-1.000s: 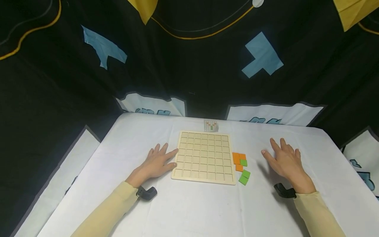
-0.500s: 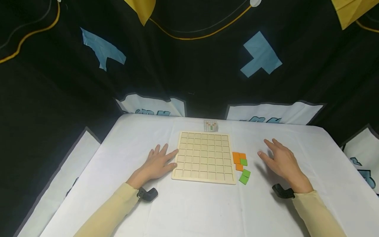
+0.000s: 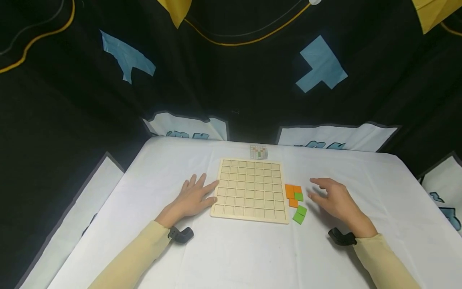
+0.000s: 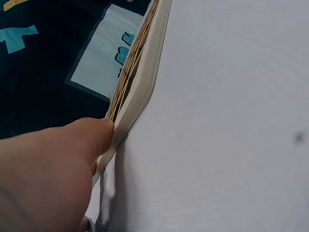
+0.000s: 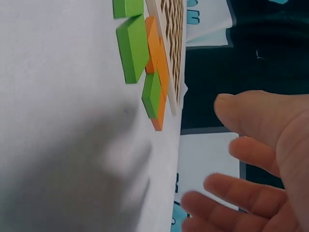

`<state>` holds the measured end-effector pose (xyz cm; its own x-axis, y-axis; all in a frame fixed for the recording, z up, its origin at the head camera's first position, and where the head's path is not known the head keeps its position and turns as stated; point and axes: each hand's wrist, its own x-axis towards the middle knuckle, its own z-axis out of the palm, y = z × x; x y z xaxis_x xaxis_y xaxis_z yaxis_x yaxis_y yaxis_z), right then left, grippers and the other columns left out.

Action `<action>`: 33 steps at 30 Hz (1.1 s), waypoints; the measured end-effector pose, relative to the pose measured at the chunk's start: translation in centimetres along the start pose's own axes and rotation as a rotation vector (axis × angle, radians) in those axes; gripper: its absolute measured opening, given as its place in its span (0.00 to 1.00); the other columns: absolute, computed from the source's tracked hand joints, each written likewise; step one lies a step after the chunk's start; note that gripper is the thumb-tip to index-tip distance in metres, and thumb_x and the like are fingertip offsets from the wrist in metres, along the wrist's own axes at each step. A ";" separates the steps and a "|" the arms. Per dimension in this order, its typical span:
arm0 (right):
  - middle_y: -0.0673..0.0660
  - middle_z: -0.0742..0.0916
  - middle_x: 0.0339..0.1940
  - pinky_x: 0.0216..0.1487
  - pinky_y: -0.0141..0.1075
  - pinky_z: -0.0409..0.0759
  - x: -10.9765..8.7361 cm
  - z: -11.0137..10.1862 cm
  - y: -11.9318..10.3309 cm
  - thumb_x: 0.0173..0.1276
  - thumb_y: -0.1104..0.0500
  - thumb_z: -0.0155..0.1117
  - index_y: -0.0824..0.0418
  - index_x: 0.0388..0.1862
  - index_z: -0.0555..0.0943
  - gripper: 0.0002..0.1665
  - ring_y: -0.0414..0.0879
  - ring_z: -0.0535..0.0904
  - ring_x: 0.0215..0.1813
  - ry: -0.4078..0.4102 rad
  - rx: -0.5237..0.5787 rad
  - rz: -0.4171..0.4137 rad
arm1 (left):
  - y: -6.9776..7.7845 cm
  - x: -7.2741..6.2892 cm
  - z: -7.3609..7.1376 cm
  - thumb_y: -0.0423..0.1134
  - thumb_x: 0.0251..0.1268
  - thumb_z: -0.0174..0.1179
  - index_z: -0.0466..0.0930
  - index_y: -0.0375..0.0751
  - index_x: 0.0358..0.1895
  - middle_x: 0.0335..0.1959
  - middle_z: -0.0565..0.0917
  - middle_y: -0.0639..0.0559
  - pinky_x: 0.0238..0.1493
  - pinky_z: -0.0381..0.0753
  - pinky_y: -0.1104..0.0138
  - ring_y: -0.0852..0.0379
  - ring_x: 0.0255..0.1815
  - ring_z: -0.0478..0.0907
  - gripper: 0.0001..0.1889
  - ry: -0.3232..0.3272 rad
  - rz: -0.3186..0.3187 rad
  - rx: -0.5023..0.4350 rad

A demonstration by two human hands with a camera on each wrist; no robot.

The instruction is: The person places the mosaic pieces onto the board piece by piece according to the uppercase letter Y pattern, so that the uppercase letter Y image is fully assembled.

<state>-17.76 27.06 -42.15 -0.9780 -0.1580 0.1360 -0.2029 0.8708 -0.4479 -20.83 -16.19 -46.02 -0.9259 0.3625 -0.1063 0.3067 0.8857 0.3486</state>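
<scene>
A pale wooden grid board (image 3: pixel 250 190) lies flat in the middle of the table, its square cells bare. My left hand (image 3: pixel 191 200) rests at its left edge, fingers spread, with thumb and index fingertips touching the rim. In the left wrist view the thumb (image 4: pixel 91 137) presses against the board's side. To the right of the board lie several small square tiles, orange ones (image 3: pixel 289 191) and green ones (image 3: pixel 298 219). My right hand (image 3: pixel 337 200) hovers just right of the tiles, holding nothing, thumb and index finger apart and pointing toward them. Its shadow falls on the cloth beside the tiles.
A small printed card (image 3: pixel 258 152) with a coloured grid lies behind the board, near the table's back edge. White cloth (image 3: pixel 238 257) covers the table. Black curtain (image 3: pixel 231 88) with blue and yellow shapes hangs behind it.
My right hand has moved left toward the tiles, its fingers drawing in from a spread pose. The left hand, board and tiles have stayed in place.
</scene>
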 end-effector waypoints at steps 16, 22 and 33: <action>0.59 0.89 0.45 0.35 0.32 0.79 -0.1 1.1 -0.7 0.58 0.64 0.75 0.66 0.55 0.86 0.24 0.44 0.77 0.37 -0.114 0.003 -0.095 | 0.0 -0.1 0.0 0.58 0.75 0.51 0.62 0.54 0.80 0.82 0.51 0.28 0.77 0.41 0.29 0.21 0.82 0.40 0.33 0.007 0.002 -0.003; 0.54 0.87 0.39 0.30 0.29 0.72 -0.3 1.3 -0.9 0.58 0.65 0.75 0.66 0.54 0.86 0.23 0.41 0.72 0.33 -0.186 0.029 -0.123 | 0.0 -0.1 0.1 0.58 0.76 0.51 0.61 0.54 0.80 0.82 0.51 0.29 0.78 0.41 0.29 0.22 0.82 0.40 0.33 0.001 -0.003 0.004; 0.50 0.85 0.34 0.29 0.29 0.70 -0.4 1.5 -1.1 0.56 0.67 0.75 0.65 0.49 0.88 0.19 0.40 0.70 0.31 -0.254 0.042 -0.145 | -0.2 0.0 0.2 0.58 0.75 0.51 0.62 0.54 0.80 0.82 0.51 0.29 0.78 0.42 0.29 0.22 0.82 0.40 0.33 0.010 0.001 0.004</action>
<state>-17.20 25.47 -43.05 -0.9184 -0.3951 -0.0221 -0.3376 0.8115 -0.4770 -20.86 -16.26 -46.26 -0.9277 0.3605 -0.0970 0.3084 0.8864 0.3453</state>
